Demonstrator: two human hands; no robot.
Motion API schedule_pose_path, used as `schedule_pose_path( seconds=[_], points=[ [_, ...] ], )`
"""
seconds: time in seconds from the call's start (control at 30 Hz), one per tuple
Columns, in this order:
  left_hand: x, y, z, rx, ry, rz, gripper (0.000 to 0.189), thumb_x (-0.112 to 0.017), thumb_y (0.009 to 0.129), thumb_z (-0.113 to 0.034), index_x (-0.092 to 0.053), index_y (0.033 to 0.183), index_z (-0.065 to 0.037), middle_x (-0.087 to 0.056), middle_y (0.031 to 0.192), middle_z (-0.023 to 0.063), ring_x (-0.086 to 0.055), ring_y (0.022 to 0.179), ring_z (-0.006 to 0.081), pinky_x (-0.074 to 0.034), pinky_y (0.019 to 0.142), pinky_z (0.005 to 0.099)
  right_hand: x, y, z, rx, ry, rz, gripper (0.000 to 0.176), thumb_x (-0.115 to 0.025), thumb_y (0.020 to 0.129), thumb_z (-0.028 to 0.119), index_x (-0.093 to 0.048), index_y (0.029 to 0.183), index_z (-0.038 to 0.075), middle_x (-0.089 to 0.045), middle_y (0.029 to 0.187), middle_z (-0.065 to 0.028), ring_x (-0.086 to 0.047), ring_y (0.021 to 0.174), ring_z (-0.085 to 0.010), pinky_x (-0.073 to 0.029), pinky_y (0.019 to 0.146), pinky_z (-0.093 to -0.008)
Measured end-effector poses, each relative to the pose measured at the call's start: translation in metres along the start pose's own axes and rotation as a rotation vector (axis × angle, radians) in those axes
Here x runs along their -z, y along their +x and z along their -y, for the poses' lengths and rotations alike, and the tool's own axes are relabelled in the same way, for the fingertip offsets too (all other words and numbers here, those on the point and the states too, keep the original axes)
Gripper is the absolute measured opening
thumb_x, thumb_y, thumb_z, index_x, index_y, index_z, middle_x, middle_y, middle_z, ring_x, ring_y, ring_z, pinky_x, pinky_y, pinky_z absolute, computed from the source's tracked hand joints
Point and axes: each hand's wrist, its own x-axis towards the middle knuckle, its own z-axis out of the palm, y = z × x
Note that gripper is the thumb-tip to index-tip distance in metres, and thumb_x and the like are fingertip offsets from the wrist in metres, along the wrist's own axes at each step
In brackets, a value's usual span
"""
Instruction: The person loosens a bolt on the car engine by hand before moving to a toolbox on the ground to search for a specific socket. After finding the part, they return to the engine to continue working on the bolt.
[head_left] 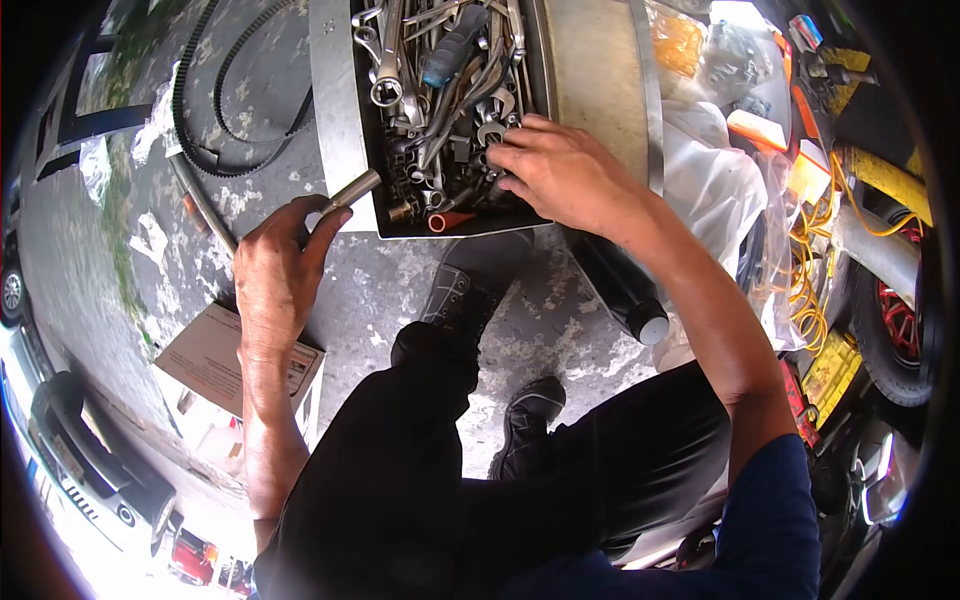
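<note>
My left hand [278,268] is closed around a short silver metal tube [352,190], whose free end points toward the toolbox. The open metal toolbox [470,234] lies ahead of me, heaped with wrenches, sockets and other hand tools. Over its right side reaches my right hand [565,170], fingers apart and tips down among the tools; I see nothing held in it. Close to its fingertips is an open-ended wrench [490,132]. A ring wrench [386,90] and a blue-handled tool [455,48] lie farther in. A red-ended tool [448,221] rests along the near wall.
Beside the toolbox stands a black bottle [615,285]. A cardboard box [235,350] sits below my left hand. Toothed belts [178,90] and a metal rod [203,205] lie on the floor. At right are plastic bags [715,170], yellow cord [808,290] and a wheel [890,320].
</note>
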Motion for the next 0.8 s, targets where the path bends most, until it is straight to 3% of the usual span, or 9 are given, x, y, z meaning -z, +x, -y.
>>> schedule_pose_path(
  seconds=[0.03,0.13,0.27,0.37,0.5,0.7,0.73,0.77,0.8],
  points=[
    [-0.001,-0.001,0.0,-0.008,-0.006,0.006,0.035,-0.075,0.095,-0.036,-0.076,0.111,-0.005,-0.075,0.086,0.0164,-0.074,0.072,0.0285,-0.058,0.071,0.0392,-0.005,0.0,0.0,0.035,-0.034,-0.047,0.03,-0.071,0.092,0.017,-0.069,0.12,0.006,-0.068,0.114,-0.0113,-0.063,0.117,-0.0314,-0.051,0.103,-0.0426],
    [-0.003,-0.002,-0.001,0.001,0.006,0.044,0.035,-0.075,0.095,-0.037,-0.076,0.109,-0.005,-0.074,0.083,0.0154,-0.074,0.072,0.0289,-0.058,0.07,0.0402,-0.007,0.008,0.009,0.031,-0.066,0.161,0.038,-0.063,0.088,0.003,-0.067,0.126,0.006,-0.067,0.129,-0.0154,-0.059,0.13,-0.0323,-0.049,0.111,-0.0407],
    [-0.013,-0.004,0.001,-0.007,-0.019,0.07,0.034,-0.074,0.096,-0.038,-0.076,0.107,-0.006,-0.074,0.081,0.0143,-0.074,0.071,0.0292,-0.057,0.07,0.0413,-0.084,0.015,-0.013,0.177,0.295,0.093,0.035,-0.063,0.085,0.003,-0.069,0.119,0.004,-0.065,0.126,-0.0147,-0.062,0.125,-0.0346,-0.049,0.109,-0.0444],
    [-0.018,-0.004,0.007,-0.055,-0.07,0.058,0.036,-0.076,0.094,-0.037,-0.077,0.111,-0.006,-0.071,0.073,0.0152,-0.072,0.065,0.0276,-0.054,0.067,0.0389,-0.05,0.028,0.012,-0.053,0.258,0.39,0.041,-0.065,0.091,0.007,-0.064,0.132,0.007,-0.064,0.134,-0.0182,-0.058,0.132,-0.0342,-0.045,0.114,-0.0447],
    [-0.021,-0.004,0.011,-0.117,-0.052,0.037,0.036,-0.075,0.095,-0.038,-0.076,0.11,-0.006,-0.072,0.074,0.0159,-0.072,0.066,0.0299,-0.055,0.067,0.0397,-0.036,0.03,0.013,-0.069,0.094,0.453,0.048,-0.063,0.09,0.007,-0.064,0.137,0.014,-0.058,0.145,-0.0212,-0.058,0.133,-0.038,-0.044,0.114,-0.047],
    [-0.017,-0.005,0.006,-0.043,-0.071,0.07,0.035,-0.076,0.095,-0.037,-0.076,0.11,-0.005,-0.072,0.076,0.0154,-0.072,0.068,0.0287,-0.055,0.068,0.0397,-0.022,0.028,-0.005,0.08,-0.072,0.383,0.043,-0.063,0.086,0.004,-0.064,0.129,0.005,-0.064,0.135,-0.0221,-0.065,0.12,-0.0384,-0.052,0.102,-0.0472],
    [-0.017,-0.007,0.008,-0.04,-0.079,0.064,0.035,-0.076,0.095,-0.037,-0.076,0.11,-0.005,-0.072,0.076,0.0154,-0.072,0.068,0.0284,-0.055,0.068,0.0395,-0.01,0.033,0.0,0.002,-0.175,0.398,0.037,-0.065,0.086,0.004,-0.064,0.123,0.0,-0.066,0.125,-0.0213,-0.068,0.111,-0.0384,-0.057,0.094,-0.0462],
    [-0.017,-0.008,0.01,-0.04,-0.086,0.058,0.035,-0.076,0.095,-0.037,-0.076,0.11,-0.005,-0.072,0.076,0.0154,-0.072,0.068,0.0282,-0.055,0.068,0.0393,-0.016,0.024,-0.007,-0.015,-0.183,0.166,0.034,-0.067,0.087,0.006,-0.063,0.121,-0.001,-0.066,0.121,-0.019,-0.069,0.107,-0.0378,-0.058,0.09,-0.0465],
    [-0.017,-0.007,0.011,-0.045,-0.093,0.047,0.035,-0.076,0.095,-0.037,-0.076,0.111,-0.005,-0.072,0.077,0.0154,-0.072,0.068,0.0279,-0.054,0.068,0.0391,0.001,0.022,-0.006,-0.068,-0.143,0.194,0.033,-0.067,0.089,0.008,-0.063,0.12,-0.001,-0.065,0.121,-0.0182,-0.069,0.107,-0.0377,-0.057,0.091,-0.0473]
  ],
)
